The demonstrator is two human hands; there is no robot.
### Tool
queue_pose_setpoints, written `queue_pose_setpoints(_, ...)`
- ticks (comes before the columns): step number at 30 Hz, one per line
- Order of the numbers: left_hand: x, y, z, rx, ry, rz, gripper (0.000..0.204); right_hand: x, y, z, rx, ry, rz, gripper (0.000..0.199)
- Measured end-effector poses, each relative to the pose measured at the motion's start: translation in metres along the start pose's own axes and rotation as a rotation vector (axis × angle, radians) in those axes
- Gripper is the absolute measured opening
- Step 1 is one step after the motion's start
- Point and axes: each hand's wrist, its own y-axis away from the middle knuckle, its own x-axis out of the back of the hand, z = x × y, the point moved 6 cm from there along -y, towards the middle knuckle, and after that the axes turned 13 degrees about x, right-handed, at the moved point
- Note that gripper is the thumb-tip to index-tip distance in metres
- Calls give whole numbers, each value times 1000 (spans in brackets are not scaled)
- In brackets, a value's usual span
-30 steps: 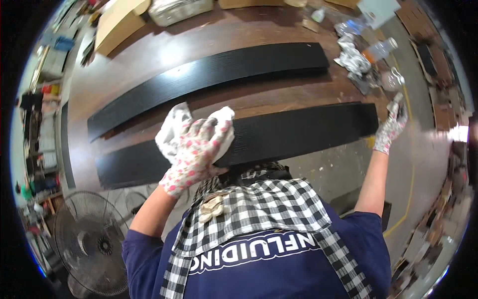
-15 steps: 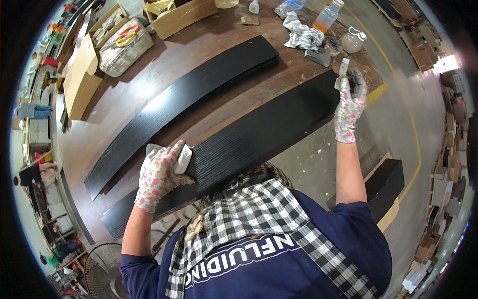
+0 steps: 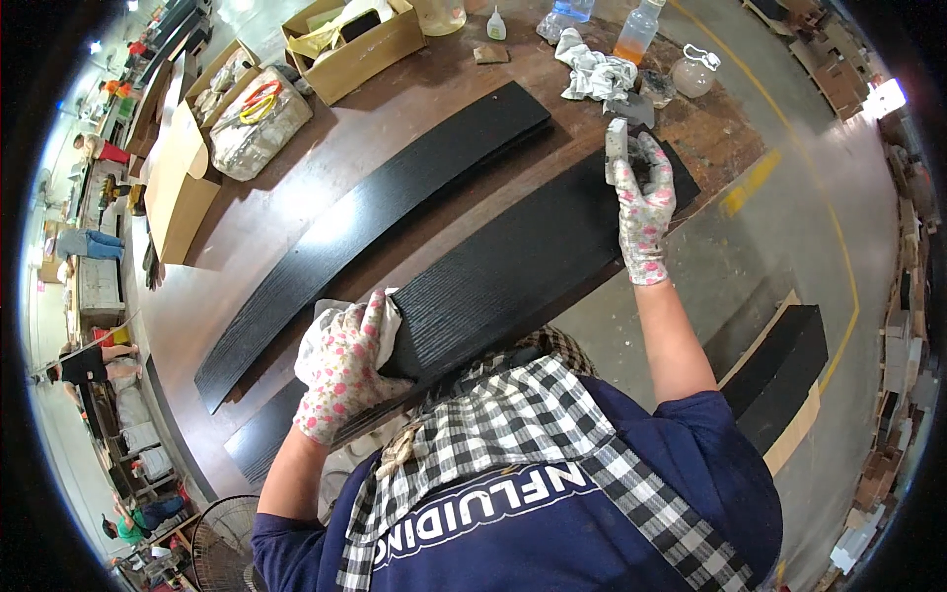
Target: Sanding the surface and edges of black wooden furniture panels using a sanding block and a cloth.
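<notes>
The near black board (image 3: 493, 257) lies aslant across the near side of the brown table (image 3: 424, 99), from near left to far right, its wood grain showing. On its left part, the gloved left hand (image 3: 343, 370) holds a bunched white cloth (image 3: 387, 321) against the board; the fingers lie close together over the cloth, and the thumb stands apart, pointing right toward the board's near edge. The gloved right hand (image 3: 646, 202) is at the board's right end with a small pale block (image 3: 616, 146) gripped at its left side, the fingers curled; I cannot tell which of them pinch the block, or whether it touches the board.

Beyond lies a second, curved black board (image 3: 375, 217), apart from the first. At the far right of the table are a crumpled rag (image 3: 592, 71), a bottle of orange liquid (image 3: 636, 35) and a round clear jar (image 3: 693, 77). At the far left stand a cardboard box (image 3: 370, 64) and a plastic-wrapped bundle (image 3: 261, 138). More black pieces (image 3: 779, 375) lie right of the person, and a fan (image 3: 222, 548) stands near left.
</notes>
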Motion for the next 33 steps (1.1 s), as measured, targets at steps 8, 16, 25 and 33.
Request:
queue_pose_setpoints(8,37,-3,-20,17,408,40,51,4,-3,-24,35,-5,62,40)
queue_pose_setpoints(16,10,46,36,-222,-420,363,53,36,-33,-77,250,-9,176,37)
queue_pose_setpoints(25,-20,19,16,107,179,34,104,22,6,-28,-45,-24,20,38)
queue_pose_setpoints(33,-8,17,16,51,-26,40,97,-21,17,-18,-182,19,-366,34)
